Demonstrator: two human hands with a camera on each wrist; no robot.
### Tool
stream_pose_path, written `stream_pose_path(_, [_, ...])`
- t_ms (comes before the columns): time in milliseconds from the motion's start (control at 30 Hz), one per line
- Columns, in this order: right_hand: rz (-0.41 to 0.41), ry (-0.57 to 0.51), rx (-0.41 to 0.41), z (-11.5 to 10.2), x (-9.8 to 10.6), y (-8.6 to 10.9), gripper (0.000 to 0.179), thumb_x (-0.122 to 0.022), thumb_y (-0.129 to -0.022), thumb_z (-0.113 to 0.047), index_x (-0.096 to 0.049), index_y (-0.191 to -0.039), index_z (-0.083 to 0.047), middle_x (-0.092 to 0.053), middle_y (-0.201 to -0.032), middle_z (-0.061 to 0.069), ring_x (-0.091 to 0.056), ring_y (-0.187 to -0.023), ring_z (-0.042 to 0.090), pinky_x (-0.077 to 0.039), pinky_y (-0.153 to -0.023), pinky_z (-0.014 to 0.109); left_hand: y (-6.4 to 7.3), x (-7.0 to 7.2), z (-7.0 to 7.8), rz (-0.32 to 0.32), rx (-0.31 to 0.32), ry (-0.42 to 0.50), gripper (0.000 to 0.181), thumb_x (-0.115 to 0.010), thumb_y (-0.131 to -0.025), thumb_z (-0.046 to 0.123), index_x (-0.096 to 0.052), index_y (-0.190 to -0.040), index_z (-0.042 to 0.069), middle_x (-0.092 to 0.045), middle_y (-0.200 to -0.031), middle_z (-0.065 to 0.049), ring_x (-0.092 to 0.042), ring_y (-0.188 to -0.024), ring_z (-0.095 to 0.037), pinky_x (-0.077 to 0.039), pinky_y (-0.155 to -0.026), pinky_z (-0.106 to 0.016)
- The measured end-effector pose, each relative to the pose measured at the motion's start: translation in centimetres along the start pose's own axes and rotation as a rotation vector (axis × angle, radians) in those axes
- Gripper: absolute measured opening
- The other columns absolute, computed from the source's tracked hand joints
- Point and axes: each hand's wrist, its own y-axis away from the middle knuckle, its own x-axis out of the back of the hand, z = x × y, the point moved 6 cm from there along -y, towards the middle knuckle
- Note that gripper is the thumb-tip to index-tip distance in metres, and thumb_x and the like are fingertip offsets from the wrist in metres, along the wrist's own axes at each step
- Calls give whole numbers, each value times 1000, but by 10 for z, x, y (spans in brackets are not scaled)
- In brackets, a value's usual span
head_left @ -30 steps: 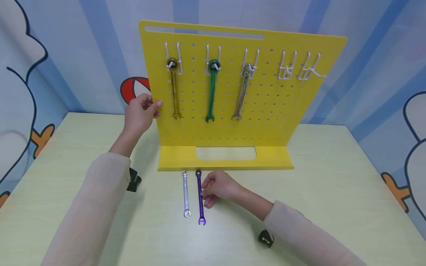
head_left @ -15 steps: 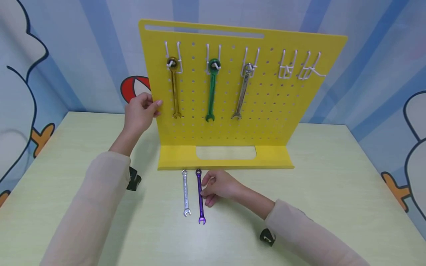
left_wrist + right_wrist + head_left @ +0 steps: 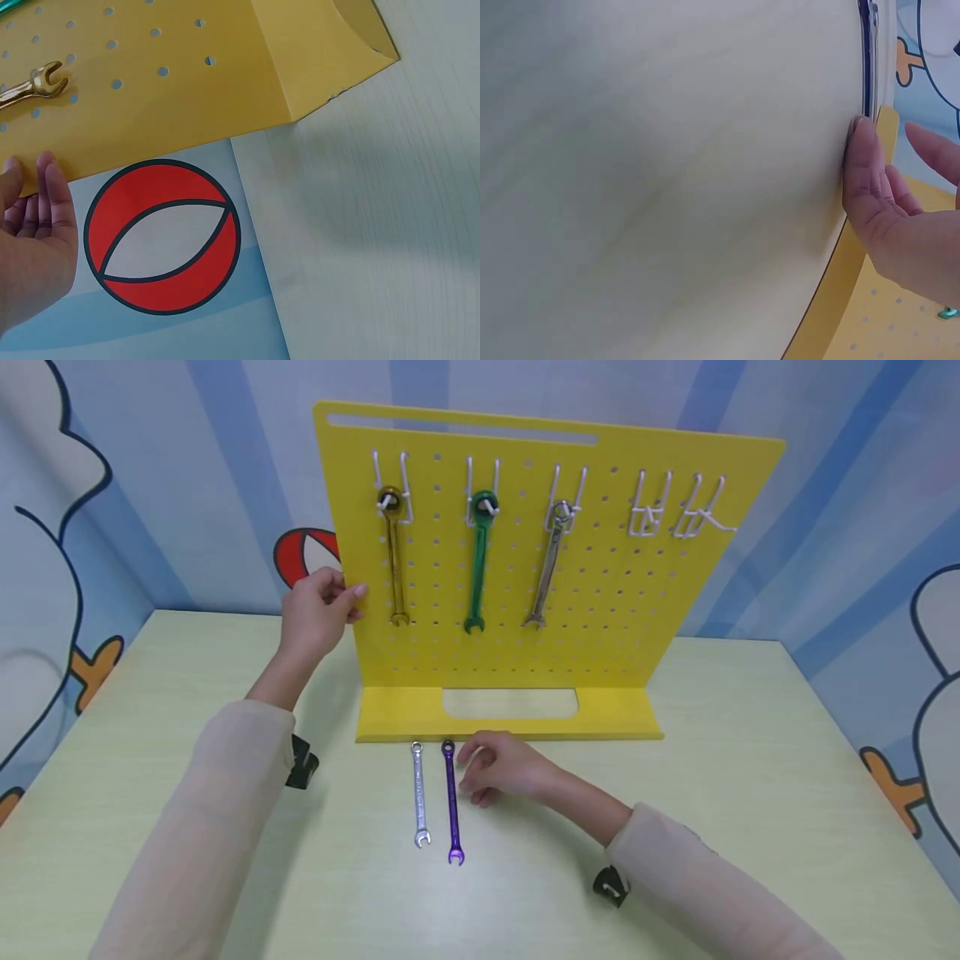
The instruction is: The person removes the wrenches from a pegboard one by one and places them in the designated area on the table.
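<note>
My left hand (image 3: 309,618) holds the left edge of a yellow pegboard (image 3: 401,710), thumb in front and the other fingers partly hidden behind. On the table a purple combination wrench (image 3: 453,802) lies lengthwise before the board, a small silver combination wrench (image 3: 419,793) to its left. Just right of the purple one is my right hand (image 3: 513,767), fingers loosely bent and nothing in them. In the right wrist view its thumb and fingers (image 3: 862,150) stand apart. On the board hang a gold wrench (image 3: 394,564), a green wrench (image 3: 478,564) and a larger silver wrench (image 3: 547,568).
Two white hooks, a left one (image 3: 647,531) and a bent right one (image 3: 688,533), sit bare at the board's upper right. The board's base stands on a pale wooden table (image 3: 750,793). A cartoon-printed backdrop (image 3: 847,510) surrounds the table's back and sides.
My right hand has drawn back a little, up and to the right, from the purple wrench's shaft. Both wrenches on the table stay put, and my left hand keeps its hold.
</note>
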Motion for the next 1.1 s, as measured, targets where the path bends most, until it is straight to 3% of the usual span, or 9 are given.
stream_pose_path(433, [50,43,73,-13,32,0,32,-63,-82,2,-52,-111,5,-64,-86,11,-61,-75,30,-54,-67,36,0,0,0,1,7,-8,29,-56,-90,27,-54,-102,1,-57,-91,-11,-63,-82,-22,-53,-71,-21])
stream_pose_path(667, [88,53,60,-23,48,3,37,-65,-82,1,-51,-117,3,-62,-93,12,-61,-84,34,-53,-74,42,0,-1,-1,-5,15,-6,29,-56,-90,28,-54,-103,1,-56,-91,-10,-62,-82,-21,-53,-72,-23])
stream_pose_path(1100, [132,35,120,-42,78,10,44,-62,-85,-3,-44,-126,-3,-52,-117,20,-59,-95,25,-45,-89,48,1,0,-1,-3,10,5,29,-56,-90,28,-54,-101,1,-57,-90,-10,-62,-81,-20,-52,-70,-20])
